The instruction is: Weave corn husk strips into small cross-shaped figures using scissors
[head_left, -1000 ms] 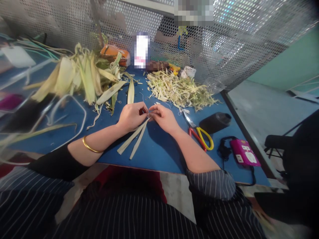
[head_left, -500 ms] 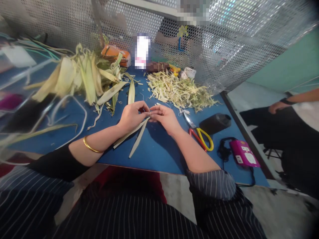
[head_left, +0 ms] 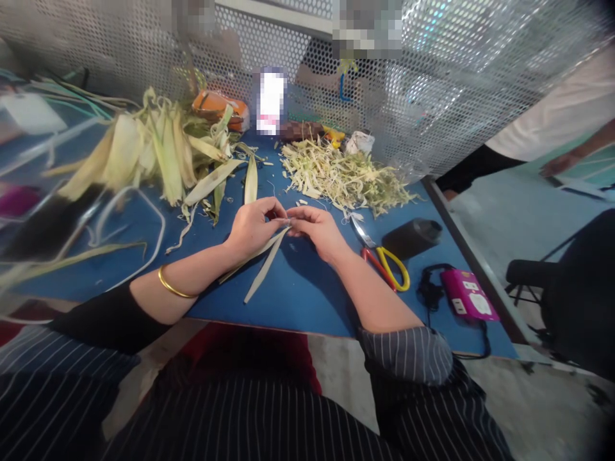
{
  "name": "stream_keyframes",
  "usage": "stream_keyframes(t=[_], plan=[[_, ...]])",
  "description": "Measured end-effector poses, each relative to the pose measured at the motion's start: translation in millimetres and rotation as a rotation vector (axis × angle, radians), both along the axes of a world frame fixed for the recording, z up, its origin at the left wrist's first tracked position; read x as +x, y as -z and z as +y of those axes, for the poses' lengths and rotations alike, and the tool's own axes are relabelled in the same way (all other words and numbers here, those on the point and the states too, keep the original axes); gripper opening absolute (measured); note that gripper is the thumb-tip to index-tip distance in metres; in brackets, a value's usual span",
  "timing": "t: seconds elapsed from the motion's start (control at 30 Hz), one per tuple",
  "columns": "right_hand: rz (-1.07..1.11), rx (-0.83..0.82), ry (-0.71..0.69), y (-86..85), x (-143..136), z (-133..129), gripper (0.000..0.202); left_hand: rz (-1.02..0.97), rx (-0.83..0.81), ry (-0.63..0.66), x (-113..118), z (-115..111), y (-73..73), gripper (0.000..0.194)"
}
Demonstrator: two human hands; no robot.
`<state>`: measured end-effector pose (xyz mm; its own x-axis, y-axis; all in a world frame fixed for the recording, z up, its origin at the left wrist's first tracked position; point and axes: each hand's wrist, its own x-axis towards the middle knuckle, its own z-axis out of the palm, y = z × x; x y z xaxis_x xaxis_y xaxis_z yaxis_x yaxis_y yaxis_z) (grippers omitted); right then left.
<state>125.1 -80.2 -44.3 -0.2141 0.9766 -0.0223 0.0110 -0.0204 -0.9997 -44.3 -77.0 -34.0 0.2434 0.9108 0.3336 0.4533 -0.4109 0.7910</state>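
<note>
Over the blue table, my left hand (head_left: 255, 225) and my right hand (head_left: 317, 232) meet with fingertips pinched together on the top end of some corn husk strips (head_left: 263, 274). The strips hang down from the pinch toward the table's near edge, one pale and pointed, another partly behind my left wrist. What lies exactly between the fingertips is too small to make out. Just beyond my left hand, a single flat husk leaf (head_left: 250, 180) lies on the table. Scissors (head_left: 379, 253) with one red and one yellow handle rest to the right of my right forearm.
Whole corn husks (head_left: 168, 153) are heaped at the left back, cut husk shreds (head_left: 341, 173) at the right back. A black cone-shaped spool (head_left: 413, 238) and a purple power socket box (head_left: 468, 294) stand on the right. Perforated metal screening (head_left: 269, 38) closes off the far side.
My two hands stay pinched together on the husk strips, with barely any shift. The other person on the right has moved away toward the back.
</note>
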Motion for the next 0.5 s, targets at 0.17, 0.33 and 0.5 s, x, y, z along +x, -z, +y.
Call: stream_keyframes(t=[0.17,0.33,0.5], plan=[[-0.030,0.022,-0.012,0.3,-0.3,-1.0,0.014,0.024,-0.007,-0.002,-0.6,-0.8,-2.0,0.006],[-0.083,0.023,0.003,0.9,0.3,0.7,0.013,0.018,0.016,0.014,-0.8,0.1,1.0,0.007],[-0.032,-0.034,0.001,-2.0,-1.0,0.7,0.011,0.005,0.023,0.002,-0.9,1.8,3.9,0.009]])
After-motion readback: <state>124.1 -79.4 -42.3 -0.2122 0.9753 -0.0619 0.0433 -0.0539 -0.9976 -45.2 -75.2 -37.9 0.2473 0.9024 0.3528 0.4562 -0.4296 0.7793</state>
